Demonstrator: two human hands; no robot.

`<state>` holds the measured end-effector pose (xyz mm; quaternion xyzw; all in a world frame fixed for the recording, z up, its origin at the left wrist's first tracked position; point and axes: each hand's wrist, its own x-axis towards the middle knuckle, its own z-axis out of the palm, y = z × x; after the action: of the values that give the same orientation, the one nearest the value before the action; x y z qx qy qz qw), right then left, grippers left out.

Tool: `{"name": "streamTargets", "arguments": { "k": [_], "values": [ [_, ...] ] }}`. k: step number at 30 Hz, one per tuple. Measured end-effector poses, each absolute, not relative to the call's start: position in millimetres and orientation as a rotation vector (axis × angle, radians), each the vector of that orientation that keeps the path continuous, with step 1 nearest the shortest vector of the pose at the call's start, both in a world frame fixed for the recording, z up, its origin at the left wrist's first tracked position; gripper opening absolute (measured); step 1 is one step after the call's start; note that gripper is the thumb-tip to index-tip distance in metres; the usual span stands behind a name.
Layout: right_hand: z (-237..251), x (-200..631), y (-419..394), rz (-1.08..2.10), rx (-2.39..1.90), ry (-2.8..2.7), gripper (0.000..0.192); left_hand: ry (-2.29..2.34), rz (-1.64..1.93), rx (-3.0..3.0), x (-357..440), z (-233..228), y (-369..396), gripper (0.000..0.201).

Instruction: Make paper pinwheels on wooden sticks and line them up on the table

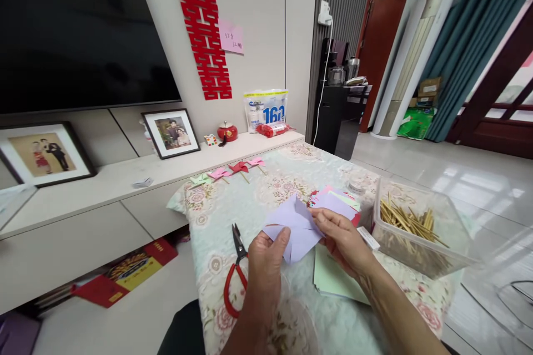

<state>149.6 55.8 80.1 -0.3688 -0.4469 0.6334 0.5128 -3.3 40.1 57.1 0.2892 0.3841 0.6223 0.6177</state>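
Over the floral-clothed bench (pixel 222 213), the left hand (pixel 270 255) and right hand (pixel 342 236) are pinching thin, slit lilac paper (pixel 295 224) in their grip, one flap rising; red-handled scissors (pixel 240 250) are lying near the left edge.

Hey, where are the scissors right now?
In the head view, the red-handled scissors lie on the tablecloth, left of the held purple paper, beside the left hand.
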Motion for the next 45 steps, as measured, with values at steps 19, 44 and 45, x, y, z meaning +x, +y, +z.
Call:
{"name": "streamTargets", "arguments": {
  "k": [19, 44, 45],
  "values": [
    [68.8, 150.3, 40.1, 1.539, -0.904, -1.104, 0.037, 0.913, 1.402, 0.642, -5.2, 33.7, 20.2, 0.044],
    [58.8, 153.0, 33.4, 1.618, -0.849, -1.143, 0.049, 1.489, 1.395, 1.458, -30.5, 52.1, -12.1, 0.028],
    [57.7, 153.5, 34.0, 1.603, -0.849, -1.144, 0.052, 1.512, 1.396, 1.428, -30.0, 52.2, -12.2, 0.028]
  ]
}}
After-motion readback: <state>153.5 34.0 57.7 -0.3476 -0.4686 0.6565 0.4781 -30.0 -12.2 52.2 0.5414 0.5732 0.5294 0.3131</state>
